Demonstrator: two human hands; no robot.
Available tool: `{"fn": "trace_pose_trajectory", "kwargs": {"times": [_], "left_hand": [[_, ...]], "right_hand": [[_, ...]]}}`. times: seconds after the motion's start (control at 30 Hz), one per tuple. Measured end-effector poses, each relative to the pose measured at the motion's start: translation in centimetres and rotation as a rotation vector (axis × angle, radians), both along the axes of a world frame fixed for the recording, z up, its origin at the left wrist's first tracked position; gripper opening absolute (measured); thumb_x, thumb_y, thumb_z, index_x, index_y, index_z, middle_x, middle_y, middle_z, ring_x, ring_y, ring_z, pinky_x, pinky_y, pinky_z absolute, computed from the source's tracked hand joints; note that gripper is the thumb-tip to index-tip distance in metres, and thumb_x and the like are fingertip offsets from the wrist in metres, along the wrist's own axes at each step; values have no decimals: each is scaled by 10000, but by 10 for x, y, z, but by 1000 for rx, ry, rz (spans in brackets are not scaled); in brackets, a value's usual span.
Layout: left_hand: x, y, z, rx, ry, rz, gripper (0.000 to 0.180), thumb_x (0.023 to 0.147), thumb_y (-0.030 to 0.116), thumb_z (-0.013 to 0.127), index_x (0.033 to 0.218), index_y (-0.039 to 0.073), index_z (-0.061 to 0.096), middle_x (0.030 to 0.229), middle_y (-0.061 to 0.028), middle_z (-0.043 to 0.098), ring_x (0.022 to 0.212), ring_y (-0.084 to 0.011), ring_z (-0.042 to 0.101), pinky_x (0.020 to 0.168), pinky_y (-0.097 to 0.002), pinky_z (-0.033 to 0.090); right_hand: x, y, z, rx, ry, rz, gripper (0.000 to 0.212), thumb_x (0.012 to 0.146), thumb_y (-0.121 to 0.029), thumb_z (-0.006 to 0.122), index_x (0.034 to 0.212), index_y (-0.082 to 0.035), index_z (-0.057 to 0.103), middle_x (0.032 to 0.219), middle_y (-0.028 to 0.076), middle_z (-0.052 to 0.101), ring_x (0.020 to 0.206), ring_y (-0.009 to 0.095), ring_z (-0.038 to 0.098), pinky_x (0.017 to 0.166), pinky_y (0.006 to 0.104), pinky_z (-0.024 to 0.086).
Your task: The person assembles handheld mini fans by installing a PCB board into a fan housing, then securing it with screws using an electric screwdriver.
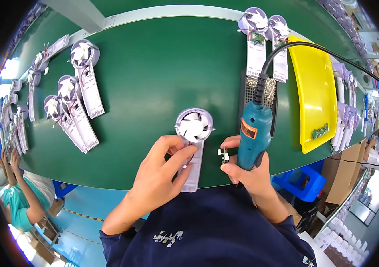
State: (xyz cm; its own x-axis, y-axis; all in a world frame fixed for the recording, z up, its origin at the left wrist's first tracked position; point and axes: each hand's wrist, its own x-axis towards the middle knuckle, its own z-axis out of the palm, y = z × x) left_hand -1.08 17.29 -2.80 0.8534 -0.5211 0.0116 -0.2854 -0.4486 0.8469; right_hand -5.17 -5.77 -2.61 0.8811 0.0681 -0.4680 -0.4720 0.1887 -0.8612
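Just in front of me on the green table lies a handheld fan housing, its round head away from me and white fan blades showing. My left hand is closed over the handle part, fingertips pinching at the fan's thin red wire, which ends in a small white plug. My right hand holds a teal electric screwdriver against its palm, cord end pointing away. Between that hand's thumb and fingertips is a small circuit board with white connectors. The screwdriver's bit is hidden.
Behind the screwdriver sits a black perforated tray of screws. A yellow tray with green circuit boards stands to the right. More fan housings lie at left and far right. The screwdriver's black cord arches rightward. A co-worker works at left.
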Motion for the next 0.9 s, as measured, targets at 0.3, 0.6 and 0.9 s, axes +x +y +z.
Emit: {"fn": "trace_pose_trajectory", "kwargs": {"times": [0.3,0.6,0.9], "left_hand": [[-2,-2,-3,-70,36,-44,475,685,-70,688,1146,41,650,1064,-120,480,871,-264,578,755,-359,522],[-14,-19,-28,-209,-85,238,193,813,-23,707,982,44,641,1001,-92,548,727,-220,666,613,-335,539],[-8,-18,-31,-362,6,439,203,825,-112,680,999,-29,616,982,-120,600,734,-198,657,612,-280,554]], "right_hand": [[2,12,5,-86,-17,15,428,749,90,753,1138,68,574,1149,175,568,532,114,570,437,226,417],[9,15,10,-367,-133,141,514,773,-31,823,1245,21,624,1178,86,638,1039,164,620,897,310,486],[28,21,12,-659,-387,345,412,716,-21,803,1084,48,631,1092,125,598,984,227,606,861,325,475]]}}
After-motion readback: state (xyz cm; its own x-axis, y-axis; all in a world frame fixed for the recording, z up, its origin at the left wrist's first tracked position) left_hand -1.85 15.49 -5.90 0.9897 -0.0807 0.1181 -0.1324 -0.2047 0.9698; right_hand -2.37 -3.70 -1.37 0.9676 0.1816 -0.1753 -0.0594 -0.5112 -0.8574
